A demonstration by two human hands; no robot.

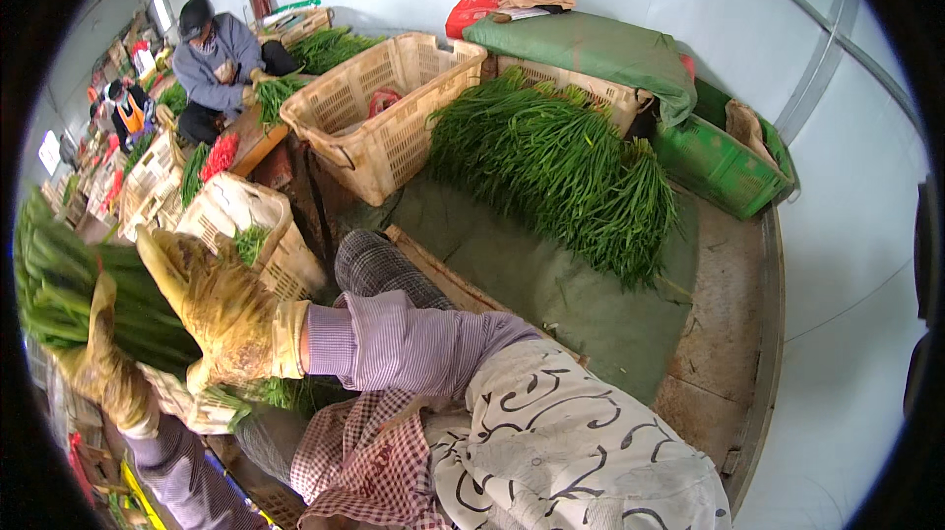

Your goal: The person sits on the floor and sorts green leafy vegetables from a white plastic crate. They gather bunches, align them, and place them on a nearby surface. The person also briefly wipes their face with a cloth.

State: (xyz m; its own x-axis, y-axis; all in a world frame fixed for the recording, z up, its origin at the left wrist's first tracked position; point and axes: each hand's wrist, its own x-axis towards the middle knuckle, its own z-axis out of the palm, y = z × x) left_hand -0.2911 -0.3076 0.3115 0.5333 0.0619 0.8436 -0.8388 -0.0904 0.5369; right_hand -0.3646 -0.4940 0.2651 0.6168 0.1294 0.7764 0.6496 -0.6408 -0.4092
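Observation:
A thick bundle of long green leafy stalks, probably chives (pixel 55 283), is at the far left, blurred, with a thin reddish tie around it. My left hand (pixel 111 382), in a stained yellow glove, grips it from below with the thumb across its near side. My right hand (pixel 229 308), in a matching soiled glove, is against the bundle's right end. One of its digits points up and is spread from the rest; the other fingers are partly hidden, so its grip is unclear. Below the hands, more green leaves (pixel 284 391) lie near a pale crate (pixel 196 412).
A large heap of greens (pixel 554 168) lies on a green sheet (pixel 509 249). Behind are a cream plastic crate (pixel 413 131), a green crate (pixel 727 161) and a tarp-covered stack (pixel 583 46). A person (pixel 221 61) handles greens at the upper left; other people sit further back.

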